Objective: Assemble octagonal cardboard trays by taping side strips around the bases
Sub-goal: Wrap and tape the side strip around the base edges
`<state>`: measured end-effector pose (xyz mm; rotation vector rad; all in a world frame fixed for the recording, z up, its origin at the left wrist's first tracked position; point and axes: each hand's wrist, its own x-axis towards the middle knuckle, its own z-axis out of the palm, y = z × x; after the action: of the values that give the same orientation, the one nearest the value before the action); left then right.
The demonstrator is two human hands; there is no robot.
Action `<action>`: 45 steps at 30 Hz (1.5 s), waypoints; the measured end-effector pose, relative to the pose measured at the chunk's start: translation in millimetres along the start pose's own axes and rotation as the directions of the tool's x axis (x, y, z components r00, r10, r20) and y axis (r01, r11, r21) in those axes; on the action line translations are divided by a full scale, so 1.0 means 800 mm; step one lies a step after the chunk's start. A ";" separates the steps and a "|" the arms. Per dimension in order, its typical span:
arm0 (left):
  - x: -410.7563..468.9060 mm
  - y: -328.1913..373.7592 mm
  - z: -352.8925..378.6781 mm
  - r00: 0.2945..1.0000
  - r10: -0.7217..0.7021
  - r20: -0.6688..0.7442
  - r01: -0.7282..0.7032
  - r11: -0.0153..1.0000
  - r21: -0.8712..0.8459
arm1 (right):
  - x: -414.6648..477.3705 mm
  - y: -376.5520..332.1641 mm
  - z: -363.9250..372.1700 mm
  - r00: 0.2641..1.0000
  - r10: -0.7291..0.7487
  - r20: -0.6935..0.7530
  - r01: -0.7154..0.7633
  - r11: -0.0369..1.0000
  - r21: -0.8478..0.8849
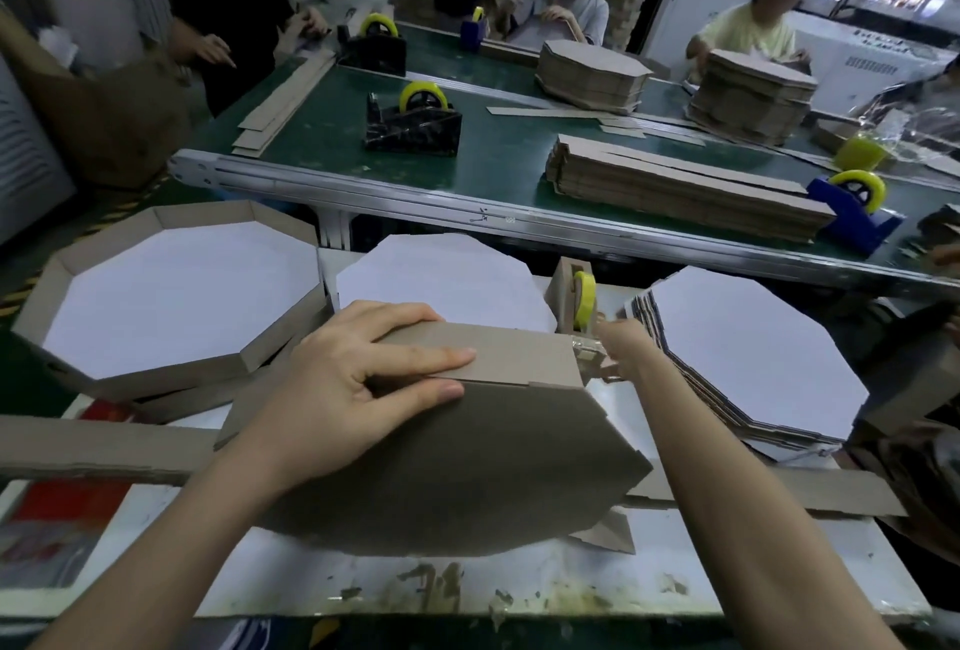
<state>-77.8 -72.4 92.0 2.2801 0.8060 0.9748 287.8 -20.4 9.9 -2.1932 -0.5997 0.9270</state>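
A brown octagonal base (467, 472) stands tilted on the white work table, its underside toward me. A brown side strip (519, 353) is folded along its top edge. My left hand (358, 384) presses strip and base together with spread fingers. My right hand (621, 348) reaches past the tray's right corner to a cardboard tape dispenser (574, 296) with a yellow roll and pinches the clear tape end (587, 345).
A finished tray (67, 285) sits at the left, a loose white octagon (447, 280) behind the tray, a stack of octagonal bases (753, 353) at the right. Long loose strips (93, 446) lie across the table. Beyond is a green conveyor (498, 150) with dispensers, strip stacks and other people.
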 end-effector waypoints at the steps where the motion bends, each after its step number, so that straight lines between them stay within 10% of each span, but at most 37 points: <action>1: 0.003 -0.001 0.000 1.000 -0.009 0.001 0.009 1.000 0.001 | 0.010 0.001 0.005 1.000 0.018 0.001 -0.018 1.000 -0.004; 12: 0.025 -0.014 0.006 1.000 -0.013 -0.008 0.013 1.000 -0.005 | 0.097 0.015 0.021 0.993 0.108 -0.047 -0.116 0.963 -0.244; 17: 0.030 -0.015 0.010 1.000 -0.019 -0.022 0.019 1.000 0.022 | 0.102 0.017 0.019 0.988 0.151 -0.008 -0.146 0.965 0.218; 24: 0.029 -0.018 0.012 1.000 -0.013 -0.025 0.014 0.999 0.045 | 0.076 0.037 0.019 0.990 0.137 0.028 -0.113 0.660 0.743; 45: 0.022 -0.015 0.012 0.998 -0.016 -0.058 0.020 0.998 0.065 | 0.051 0.136 0.021 0.988 0.108 -0.109 -0.087 0.980 0.178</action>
<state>-64.6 -54.5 86.5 2.3052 0.8935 1.0238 317.3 -60.9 -96.1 -2.1183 -0.3447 0.8588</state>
